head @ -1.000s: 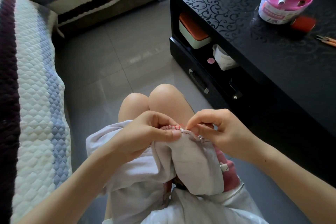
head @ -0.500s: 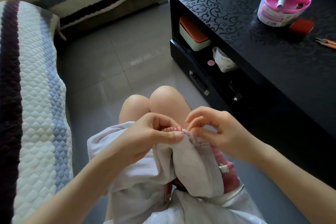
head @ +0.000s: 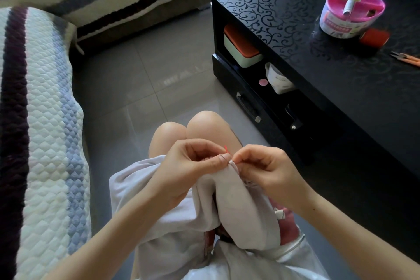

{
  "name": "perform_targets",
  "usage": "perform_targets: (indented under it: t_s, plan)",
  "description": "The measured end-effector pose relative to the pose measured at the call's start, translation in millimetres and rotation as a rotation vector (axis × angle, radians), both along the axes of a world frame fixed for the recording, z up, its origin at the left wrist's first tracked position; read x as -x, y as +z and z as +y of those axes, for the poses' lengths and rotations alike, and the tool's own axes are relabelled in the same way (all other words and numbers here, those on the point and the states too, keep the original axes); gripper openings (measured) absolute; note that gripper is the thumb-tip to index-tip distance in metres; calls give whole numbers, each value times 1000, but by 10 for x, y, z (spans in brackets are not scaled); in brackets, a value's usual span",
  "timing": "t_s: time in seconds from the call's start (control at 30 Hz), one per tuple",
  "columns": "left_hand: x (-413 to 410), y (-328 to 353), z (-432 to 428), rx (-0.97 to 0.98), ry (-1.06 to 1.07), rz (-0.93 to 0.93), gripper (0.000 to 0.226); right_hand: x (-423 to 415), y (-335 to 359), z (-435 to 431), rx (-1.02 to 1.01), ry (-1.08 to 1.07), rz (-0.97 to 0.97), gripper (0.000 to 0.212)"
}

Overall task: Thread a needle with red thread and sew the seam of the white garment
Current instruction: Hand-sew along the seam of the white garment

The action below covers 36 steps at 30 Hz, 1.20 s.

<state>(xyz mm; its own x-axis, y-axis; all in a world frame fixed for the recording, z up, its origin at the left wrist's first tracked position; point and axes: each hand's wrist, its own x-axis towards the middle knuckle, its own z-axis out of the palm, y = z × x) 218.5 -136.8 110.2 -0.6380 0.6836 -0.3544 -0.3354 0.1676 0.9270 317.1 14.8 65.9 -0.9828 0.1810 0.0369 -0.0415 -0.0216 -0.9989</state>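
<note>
Since half a second ago the right hand (head: 270,170) has drawn its raised fingers back together, and a short loop of red thread (head: 226,149) now stands up above the seam, where none showed before. Both hands work over the person's lap, left of the black table (head: 341,88) and near its lower drawer.

The left hand (head: 188,173) is curled round a fold of the white garment (head: 241,202), with its thumb pressed flat on the seam edge. A thin needle (head: 223,156) lies across that thumbnail. The right hand's thumb and forefinger pinch the needle's end at the seam, and its other fingers are loosely bent. The rest of the garment hangs over the thighs, farther from the table's top than the knees (head: 204,125).

On the table's top, toward its far right part, stands a pink sewing kit tub (head: 352,16). A red thread spool (head: 373,37) lies just beside it, and orange-handled snips (head: 406,58) lie at the frame edge. On the table's open shelf sit a box with an orange lid (head: 241,52) and a white container (head: 278,79). A quilted striped sofa cover (head: 45,143) lies well apart from the table, across the grey floor.
</note>
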Motion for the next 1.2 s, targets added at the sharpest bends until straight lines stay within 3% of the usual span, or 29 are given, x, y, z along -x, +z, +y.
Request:
perform_targets:
  t_s: [0.2, 0.43, 0.67, 0.8, 0.93, 1.07, 1.2]
  plan:
    - [-5, -66, 39, 64, 78, 32, 18, -9, 84, 15, -196, -12, 20, 20]
    - [9, -99, 40, 45, 56, -77, 13, 56, 87, -98, -409, -146, 199, 12]
    - [-15, -77, 42, 47, 59, -116, 10, 117, 85, -171, -915, -306, 435, 8]
    - [-115, -123, 65, 67, 161, -55, 12, 166, 131, -232, -895, -271, 562, 16]
    - [-136, -155, 61, 42, 213, 10, 10, 158, 168, -222, -660, -201, 560, 12]
    - [-161, -254, 79, 154, 282, 88, 10, 169, 273, -206, -541, -195, 583, 13]
    - [-157, -280, 73, 147, 282, 7, 9, 206, 345, -142, -363, -232, 421, 10]
